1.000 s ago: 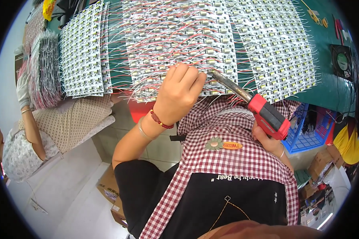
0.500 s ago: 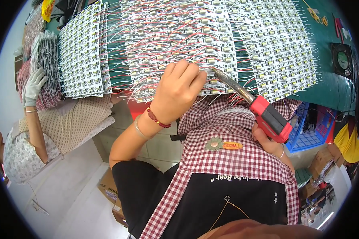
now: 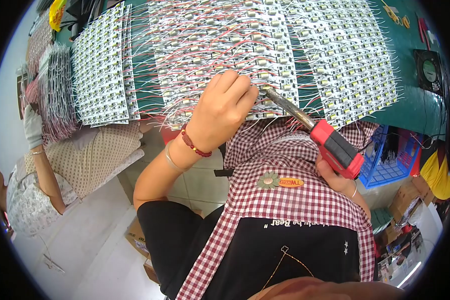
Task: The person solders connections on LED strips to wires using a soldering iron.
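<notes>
My left hand [image 3: 224,107] rests knuckles-up on the near edge of a white LED board panel [image 3: 220,55], fingers curled and pinching among its red and white wires [image 3: 185,107]. My right hand [image 3: 339,177] grips the red handle of a soldering iron [image 3: 330,145]. Its metal tip [image 3: 270,95] touches the board just right of my left fingers. A red bead bracelet and a bangle sit on my left wrist.
More LED board panels [image 3: 102,75] cover the green table [image 3: 415,107] left and right. A person in a white glove [image 3: 32,127] works at bundled boards on the far left. A blue basket [image 3: 390,160] hangs below the table at right; cardboard boxes [image 3: 137,237] lie on the floor.
My hands and the iron have barely moved. The neighbouring person's gloved hand has dropped lower along the bundled boards.
</notes>
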Demonstrator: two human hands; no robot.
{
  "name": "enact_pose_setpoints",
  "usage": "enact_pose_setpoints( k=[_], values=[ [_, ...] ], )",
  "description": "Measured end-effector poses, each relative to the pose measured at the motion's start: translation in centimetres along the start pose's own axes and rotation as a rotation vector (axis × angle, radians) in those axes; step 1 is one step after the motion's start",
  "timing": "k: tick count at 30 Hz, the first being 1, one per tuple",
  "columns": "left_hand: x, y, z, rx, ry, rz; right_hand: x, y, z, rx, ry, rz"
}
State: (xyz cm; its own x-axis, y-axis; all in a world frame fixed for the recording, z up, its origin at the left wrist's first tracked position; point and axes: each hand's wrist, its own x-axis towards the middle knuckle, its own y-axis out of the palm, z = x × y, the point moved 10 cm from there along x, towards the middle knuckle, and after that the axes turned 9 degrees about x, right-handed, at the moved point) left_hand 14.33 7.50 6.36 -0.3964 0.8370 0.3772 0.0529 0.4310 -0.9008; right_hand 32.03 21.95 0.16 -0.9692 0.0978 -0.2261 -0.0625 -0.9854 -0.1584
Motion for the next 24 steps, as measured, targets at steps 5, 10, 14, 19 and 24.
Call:
enact_pose_setpoints(
  k=[5, 10, 14, 19, 24],
  values=[
    [0.3, 0.1, -0.3, 0.035, 0.024, 0.034, 0.1, 0.1, 0.8, -0.039, -0.071, 0.012],
    [0.4, 0.1, -0.4, 0.043, 0.044, 0.033, -1.1, -0.1, -0.1, 0.019, -0.029, 0.005],
    [0.5, 0.2, -0.4, 0.051, 0.036, 0.06, 0.2, 0.7, 0.6, 0.046, 0.0, 0.065],
    [0.6, 0.1, -0.5, 0.048, 0.038, 0.063, 0.1, 1.1, 1.3, -0.01, -0.071, 0.108],
    [0.7, 0.1, -0.6, 0.053, 0.046, 0.072, -2.0, 0.0, -1.6, -0.044, -0.061, 0.046]
  ],
)
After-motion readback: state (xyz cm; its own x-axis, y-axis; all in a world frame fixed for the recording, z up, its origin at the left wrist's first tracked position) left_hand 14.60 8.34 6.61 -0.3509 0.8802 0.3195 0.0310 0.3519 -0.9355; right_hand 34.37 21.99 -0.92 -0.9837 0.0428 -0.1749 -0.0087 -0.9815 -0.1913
